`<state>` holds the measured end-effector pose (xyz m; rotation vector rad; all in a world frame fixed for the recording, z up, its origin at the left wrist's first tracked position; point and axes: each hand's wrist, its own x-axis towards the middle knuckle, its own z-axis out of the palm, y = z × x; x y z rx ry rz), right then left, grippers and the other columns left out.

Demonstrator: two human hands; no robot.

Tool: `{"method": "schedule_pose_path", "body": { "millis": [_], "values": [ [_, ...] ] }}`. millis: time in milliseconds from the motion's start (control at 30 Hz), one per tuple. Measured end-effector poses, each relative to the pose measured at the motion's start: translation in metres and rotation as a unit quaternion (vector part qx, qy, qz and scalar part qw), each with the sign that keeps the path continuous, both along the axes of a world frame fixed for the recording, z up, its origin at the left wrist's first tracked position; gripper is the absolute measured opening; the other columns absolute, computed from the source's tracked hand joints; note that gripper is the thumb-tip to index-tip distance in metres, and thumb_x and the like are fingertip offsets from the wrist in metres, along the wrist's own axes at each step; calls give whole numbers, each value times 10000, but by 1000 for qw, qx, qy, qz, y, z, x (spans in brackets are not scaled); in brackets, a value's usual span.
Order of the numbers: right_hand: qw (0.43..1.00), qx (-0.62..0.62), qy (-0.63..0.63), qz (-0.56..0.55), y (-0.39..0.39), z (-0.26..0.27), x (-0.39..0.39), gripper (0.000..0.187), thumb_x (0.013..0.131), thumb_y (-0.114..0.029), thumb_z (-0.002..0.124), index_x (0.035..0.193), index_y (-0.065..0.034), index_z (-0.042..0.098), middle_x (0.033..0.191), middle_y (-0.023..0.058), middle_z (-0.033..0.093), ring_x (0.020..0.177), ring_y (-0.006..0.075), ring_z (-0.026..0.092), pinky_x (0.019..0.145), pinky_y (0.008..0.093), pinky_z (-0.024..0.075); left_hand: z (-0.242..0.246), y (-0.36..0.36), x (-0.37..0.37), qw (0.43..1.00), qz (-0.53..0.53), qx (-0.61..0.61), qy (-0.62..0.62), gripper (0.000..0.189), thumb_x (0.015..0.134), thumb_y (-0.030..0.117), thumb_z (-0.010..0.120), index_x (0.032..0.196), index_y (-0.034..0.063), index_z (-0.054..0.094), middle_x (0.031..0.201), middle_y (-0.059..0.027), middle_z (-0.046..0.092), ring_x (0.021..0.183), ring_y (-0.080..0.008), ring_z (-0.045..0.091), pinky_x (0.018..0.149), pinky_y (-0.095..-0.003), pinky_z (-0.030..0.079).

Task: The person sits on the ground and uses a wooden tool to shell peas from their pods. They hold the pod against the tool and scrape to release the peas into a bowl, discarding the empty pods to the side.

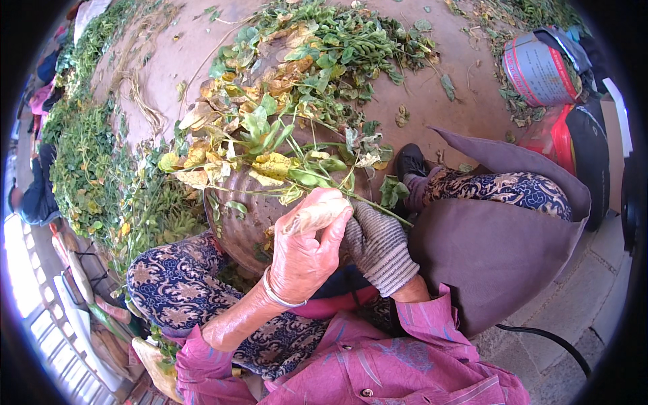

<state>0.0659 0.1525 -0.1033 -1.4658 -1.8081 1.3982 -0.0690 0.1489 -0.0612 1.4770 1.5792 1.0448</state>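
Observation:
My bare left hand (pixel 306 248) is curled around part of a bean plant (pixel 309 177), its fingertips hidden beneath the knuckles. A pale wrap (pixel 316 216) covers its index finger, and a light bangle circles the wrist. Close against it, my right hand (pixel 379 245), in a grey striped knitted glove, grips the same plant by its stem, which runs out past the glove to the right. Green pods and yellowed leaves spread from the plant to the upper left. Under both hands, between my knees, lies a wide brown metal basin (pixel 240 238) with a few loose pods (pixel 236 206) in it.
Beyond the basin, bean plants (pixel 349 45) are piled on the bare floor. A long heap of plants (pixel 86 157) runs along the left, with a person (pixel 38 187) beside it. A printed bucket (pixel 539 71) stands far right; a purple-grey apron flap (pixel 491 253) covers my right thigh.

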Motion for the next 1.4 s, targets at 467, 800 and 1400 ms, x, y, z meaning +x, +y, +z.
{"method": "schedule_pose_path", "body": {
  "millis": [467,800,1400],
  "values": [
    [934,-233,256,-86,-4,0,14,274,963,-211,440,1015,12,590,822,66,597,729,143,559,661,279,468,11,14,-24,977,5,-118,-176,77,849,59,642,896,1,660,850,-71,652,801,-167,612,736,-287,476],
    [947,-228,222,-50,5,-3,15,388,963,-270,467,1187,28,573,1075,76,633,957,156,585,865,306,468,21,3,-48,979,-1,-150,-140,98,824,63,680,908,14,683,903,-73,662,835,-171,614,756,-290,486],
    [876,-353,328,-22,5,22,9,164,930,-164,458,949,-58,582,670,-4,541,505,59,468,442,191,367,-41,-16,-35,929,145,-107,-322,242,938,175,568,1127,24,550,1056,-65,581,958,-164,586,848,-359,518]
  ]
}}
